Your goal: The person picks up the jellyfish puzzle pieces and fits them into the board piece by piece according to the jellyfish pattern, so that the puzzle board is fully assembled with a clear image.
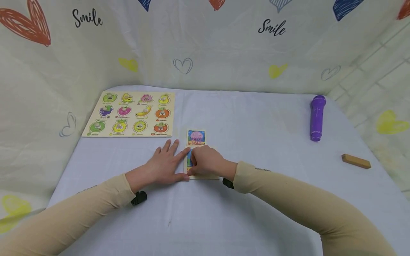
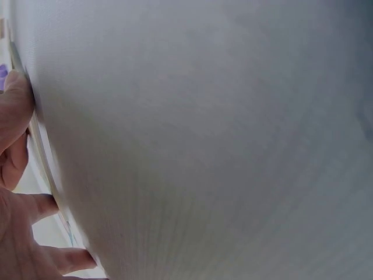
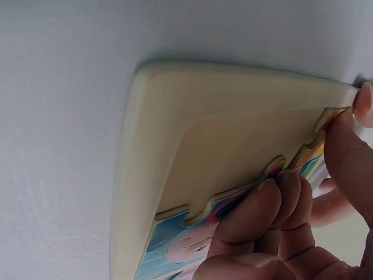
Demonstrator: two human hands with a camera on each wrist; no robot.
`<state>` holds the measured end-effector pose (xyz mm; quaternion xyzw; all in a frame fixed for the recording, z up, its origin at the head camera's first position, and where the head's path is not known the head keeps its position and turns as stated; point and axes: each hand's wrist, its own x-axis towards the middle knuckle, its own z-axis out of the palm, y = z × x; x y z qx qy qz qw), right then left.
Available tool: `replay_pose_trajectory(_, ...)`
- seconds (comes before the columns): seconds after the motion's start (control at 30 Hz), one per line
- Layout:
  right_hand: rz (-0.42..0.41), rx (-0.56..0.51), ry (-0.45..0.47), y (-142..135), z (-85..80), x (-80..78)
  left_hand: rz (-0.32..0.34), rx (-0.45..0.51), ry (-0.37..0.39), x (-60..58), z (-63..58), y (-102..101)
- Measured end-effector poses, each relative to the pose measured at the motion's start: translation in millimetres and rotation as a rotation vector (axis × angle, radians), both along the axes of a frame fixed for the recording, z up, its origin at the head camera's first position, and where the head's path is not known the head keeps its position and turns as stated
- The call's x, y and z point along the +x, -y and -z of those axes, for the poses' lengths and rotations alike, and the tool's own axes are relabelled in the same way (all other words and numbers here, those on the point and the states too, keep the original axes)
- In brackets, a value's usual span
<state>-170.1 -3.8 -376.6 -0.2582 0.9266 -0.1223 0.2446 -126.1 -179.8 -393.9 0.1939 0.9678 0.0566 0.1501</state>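
Note:
A shallow cream jigsaw tray lies on the white cloth in front of the person. Interlocking jigsaw pieces in blue, pink and yellow fill part of it, while a band of bare base shows along one side. My right hand is over the tray with fingers curled, its thumb and fingertips gripping a jigsaw piece at the ragged edge. Spread flat at the tray's left side is my left hand, thumb and index finger touching the tray's edge. Just beyond the tray lies a small jellyfish picture card.
A fruit picture board lies at the back left. Toward the back right is a purple microphone-shaped toy, with a small wooden block nearer the right edge. A printed cloth backdrop hangs behind the table.

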Motion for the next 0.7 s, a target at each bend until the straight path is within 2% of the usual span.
replay_pose_trajectory(0.17,-0.028,-0.014,0.015,-3,-3.4,0.3,-0.002,0.0,0.004,0.6,-0.4,-1)
replay_pose_trajectory(0.33,-0.087,-0.132,0.1,-22,-10.2,-6.8,-0.01,-0.003,0.012,0.8,-1.1,-1)
replay_pose_trajectory(0.47,-0.102,-0.23,0.125,-50,-14.0,-10.9,-0.012,-0.007,0.017,0.6,-0.7,-1)
replay_pose_trajectory(0.6,-0.047,-0.283,0.093,-90,-15.1,-10.2,-0.005,-0.01,0.016,0.5,-0.3,-1)
replay_pose_trajectory(0.7,-0.003,-0.28,0.058,-122,-14.4,-8.9,-0.001,-0.009,0.014,0.6,-0.5,-1)
